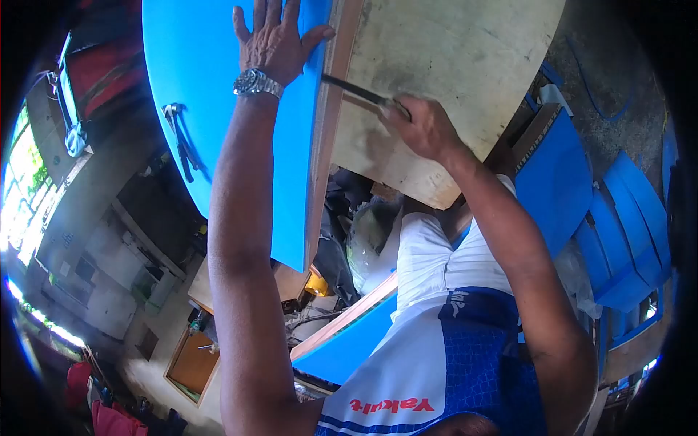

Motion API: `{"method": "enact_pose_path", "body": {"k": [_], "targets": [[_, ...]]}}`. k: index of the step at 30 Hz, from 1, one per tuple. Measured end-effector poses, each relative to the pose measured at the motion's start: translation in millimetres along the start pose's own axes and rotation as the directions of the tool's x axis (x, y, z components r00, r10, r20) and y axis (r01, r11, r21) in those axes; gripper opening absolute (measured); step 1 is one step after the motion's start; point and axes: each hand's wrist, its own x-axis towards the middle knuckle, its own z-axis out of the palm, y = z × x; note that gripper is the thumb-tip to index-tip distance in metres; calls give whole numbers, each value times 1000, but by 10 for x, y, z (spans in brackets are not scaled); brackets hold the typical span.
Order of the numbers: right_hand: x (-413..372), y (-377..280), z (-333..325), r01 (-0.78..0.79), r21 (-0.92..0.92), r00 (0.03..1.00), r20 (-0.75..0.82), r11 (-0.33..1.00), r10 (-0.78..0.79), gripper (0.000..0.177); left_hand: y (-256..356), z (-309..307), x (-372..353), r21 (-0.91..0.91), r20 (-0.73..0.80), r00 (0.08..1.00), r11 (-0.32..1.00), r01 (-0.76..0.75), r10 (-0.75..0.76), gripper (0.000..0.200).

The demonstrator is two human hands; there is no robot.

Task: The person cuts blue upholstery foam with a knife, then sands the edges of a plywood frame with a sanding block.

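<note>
My left hand [273,49] lies flat with spread fingers on a blue-faced board [189,51], its thumb reaching to the edge. A metal watch is on that wrist. In my right hand [425,125], fingers wrapped round the handle, is a long dark file [355,89]. Its far end meets the board's bare wooden edge [333,87]; the exact contact is hard to make out. A hammer [178,142] rests on the blue face, left of my left forearm.
A pale plywood panel [443,58] lies beyond the edge, under my right hand. Several blue pieces [625,225] are stacked at the right. Below the board are dark bags, a yellow object [315,284] and clutter. Another blue board [349,352] lies beside my body.
</note>
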Motion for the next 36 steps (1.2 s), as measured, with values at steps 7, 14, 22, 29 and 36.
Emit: {"method": "enact_pose_path", "body": {"k": [7, 14, 22, 29, 36], "targets": [[-38, 14, 71, 61, 34, 997, -47, 998, -59, 37, 69, 77, 7, -29, -18, 1000, 999, -18, 17, 87], [217, -113, 374, 98, -25, 993, -62, 995, -99, 35, 25, 65, -2, 8, -10, 1000, 1000, -20, 20, 90], [-544, -6, 194, -24, 37, 1000, 1, 999, 24, 25, -18, 83, -36, -23, -28, 999, 999, -25, 24, 91], [-334, -2, 362, 51, -5, 997, -66, 999, -51, 26, 19, 100, -435, -89, 23, 994, 990, -109, 111, 93], [66, -192, 609, 19, -37, 999, -26, 999, -20, 30, 72, 126, -455, -44, 34, 996, 996, -77, 79, 92]]}}
